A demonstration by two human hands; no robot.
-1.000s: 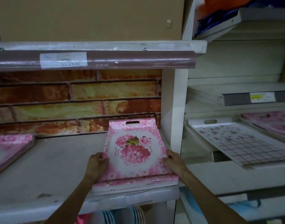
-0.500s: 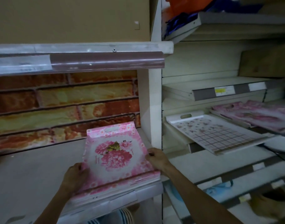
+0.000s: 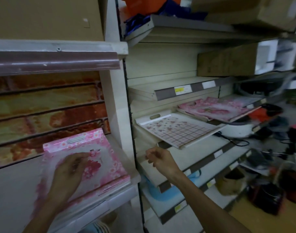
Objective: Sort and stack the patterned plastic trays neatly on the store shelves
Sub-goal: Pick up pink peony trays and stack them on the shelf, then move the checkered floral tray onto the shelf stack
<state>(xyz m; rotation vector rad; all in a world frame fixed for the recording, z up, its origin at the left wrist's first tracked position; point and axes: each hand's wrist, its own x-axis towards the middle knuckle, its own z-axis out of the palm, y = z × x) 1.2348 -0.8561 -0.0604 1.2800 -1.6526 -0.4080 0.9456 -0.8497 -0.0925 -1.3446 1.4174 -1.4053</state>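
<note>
Both hands: left hand (image 3: 69, 170) flat on pink tray stack (image 3: 103, 167), right hand (image 3: 158, 158) hovering.

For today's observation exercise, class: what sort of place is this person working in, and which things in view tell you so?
Most likely a shop, in its housewares aisle. Tiered shelves carry price-label strips on their front edges, several pink floral trays lie stacked as stock, a checked tray sits on the next shelf, and cardboard cartons are stored above.

Tray stack (image 3: 100, 158) on left shelf (image 3: 12, 190) — checked tray (image 3: 177, 130) on right shelf (image 3: 202, 152).
</note>
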